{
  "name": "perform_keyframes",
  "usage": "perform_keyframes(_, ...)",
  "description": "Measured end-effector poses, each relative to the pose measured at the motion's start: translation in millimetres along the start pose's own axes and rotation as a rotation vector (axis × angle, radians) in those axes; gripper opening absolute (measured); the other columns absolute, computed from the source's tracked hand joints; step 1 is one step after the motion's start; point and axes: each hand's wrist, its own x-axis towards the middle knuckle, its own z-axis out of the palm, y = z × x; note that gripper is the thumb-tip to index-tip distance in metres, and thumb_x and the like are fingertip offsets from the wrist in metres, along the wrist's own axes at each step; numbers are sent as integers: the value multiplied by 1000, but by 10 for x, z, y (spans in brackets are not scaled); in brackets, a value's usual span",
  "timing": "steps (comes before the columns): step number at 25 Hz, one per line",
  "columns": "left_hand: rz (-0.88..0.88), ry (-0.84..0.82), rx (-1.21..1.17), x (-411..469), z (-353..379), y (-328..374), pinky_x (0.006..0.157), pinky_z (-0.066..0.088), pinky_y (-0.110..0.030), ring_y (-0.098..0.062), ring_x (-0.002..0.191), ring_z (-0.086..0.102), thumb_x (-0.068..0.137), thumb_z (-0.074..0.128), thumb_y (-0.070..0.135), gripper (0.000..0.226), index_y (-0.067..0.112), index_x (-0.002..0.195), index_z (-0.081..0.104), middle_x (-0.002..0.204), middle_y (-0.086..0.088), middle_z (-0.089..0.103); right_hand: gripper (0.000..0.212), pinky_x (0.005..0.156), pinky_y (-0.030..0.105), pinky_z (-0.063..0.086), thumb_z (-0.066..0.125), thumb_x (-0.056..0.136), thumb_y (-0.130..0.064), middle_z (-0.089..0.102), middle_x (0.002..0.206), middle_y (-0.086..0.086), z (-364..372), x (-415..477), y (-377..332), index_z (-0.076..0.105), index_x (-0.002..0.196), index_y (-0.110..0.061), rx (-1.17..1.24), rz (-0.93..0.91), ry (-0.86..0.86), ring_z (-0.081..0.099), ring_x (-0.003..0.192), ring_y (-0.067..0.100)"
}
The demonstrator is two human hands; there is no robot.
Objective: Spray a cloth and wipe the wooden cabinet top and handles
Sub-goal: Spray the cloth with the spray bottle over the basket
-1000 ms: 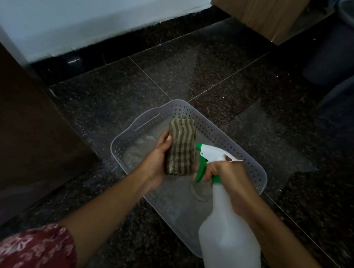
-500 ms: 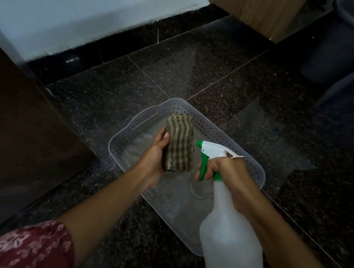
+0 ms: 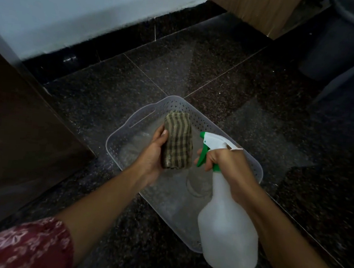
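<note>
My left hand (image 3: 152, 153) holds a folded checked cloth (image 3: 178, 140), olive and dark striped, upright above a clear perforated plastic basket (image 3: 129, 127). My right hand (image 3: 225, 162) grips the neck of a white spray bottle (image 3: 227, 229) with a green trigger and a white nozzle head (image 3: 214, 140). The nozzle points left at the cloth, a short gap away. My fingers are curled over the trigger. A dark wooden cabinet side (image 3: 20, 136) fills the left edge; its top and handles are out of sight.
The basket sits on a dark speckled granite floor (image 3: 199, 71). A pale wall with a black skirting (image 3: 116, 35) runs along the back. A light wooden panel (image 3: 253, 9) stands at the top right, with a dark bin (image 3: 342, 41) beside it.
Both hands have stayed almost still over the basket. The cloth and the nozzle shifted slightly upward in view.
</note>
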Motion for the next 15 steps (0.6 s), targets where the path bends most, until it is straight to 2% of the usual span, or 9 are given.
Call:
perform_keyframes(2, 6, -4, -5, -1, 13, 1, 86, 49, -37, -23, 124, 51, 100, 30, 27, 41, 30, 140, 35, 141, -3, 50, 41, 75, 33, 50, 49, 56, 10, 71, 74, 7, -23, -12, 17, 68, 79, -18, 49, -36, 25, 64, 75, 21)
perform_keyframes(4, 6, -10, 4, -2, 20, -1, 86, 49, -37, -22, 121, 52, 100, 30, 27, 41, 30, 140, 35, 141, -3, 50, 27, 69, 29, 50, 49, 56, 11, 69, 65, 6, -49, -12, 12, 66, 65, -8, 64, -11, 19, 63, 68, 22)
perform_keyframes(5, 5, -12, 14, -2, 20, -1, 87, 49, -38, -21, 120, 53, 100, 31, 27, 41, 30, 140, 35, 140, -3, 50, 22, 64, 24, 51, 49, 56, 11, 68, 62, 6, -49, -1, 5, 66, 65, 1, 71, 10, 18, 62, 64, 21)
perform_keyframes(7, 5, -13, 26, -1, 13, 5, 89, 48, -39, -21, 118, 53, 100, 31, 27, 41, 30, 140, 35, 141, -3, 50, 24, 52, 12, 48, 49, 59, 12, 65, 61, 6, -50, 28, -11, 66, 75, 10, 58, 62, -6, 60, 57, 17)
perform_keyframes(8, 5, -10, 25, 2, 8, 9, 89, 48, -39, -21, 119, 53, 100, 31, 27, 41, 31, 140, 35, 141, -3, 50, 26, 50, 12, 46, 48, 62, 13, 64, 62, 5, -49, 45, -18, 67, 80, 9, 32, 81, -42, 58, 57, 15)
perform_keyframes(11, -6, 3, 14, 5, -3, 28, 95, 45, -42, -23, 125, 50, 100, 30, 27, 41, 31, 140, 35, 141, -4, 50, 31, 57, 16, 44, 49, 68, 13, 66, 73, 1, -34, 96, -25, 68, 89, 1, -53, 86, -130, 60, 71, 16)
perform_keyframes(14, -10, -2, 10, -10, 5, 38, 86, 50, -39, -22, 122, 52, 100, 30, 28, 41, 32, 140, 36, 140, -2, 51, 35, 48, 9, 44, 50, 66, 11, 70, 90, 8, -26, 122, 7, 67, 92, -6, -38, 93, -63, 60, 70, 13)
perform_keyframes(15, -10, -2, 9, -15, 11, 42, 81, 51, -37, -21, 119, 54, 100, 30, 29, 40, 33, 140, 35, 140, -2, 51, 39, 53, 11, 44, 52, 67, 9, 69, 100, 10, -22, 141, 11, 67, 99, -8, -102, 100, -42, 59, 75, 16)
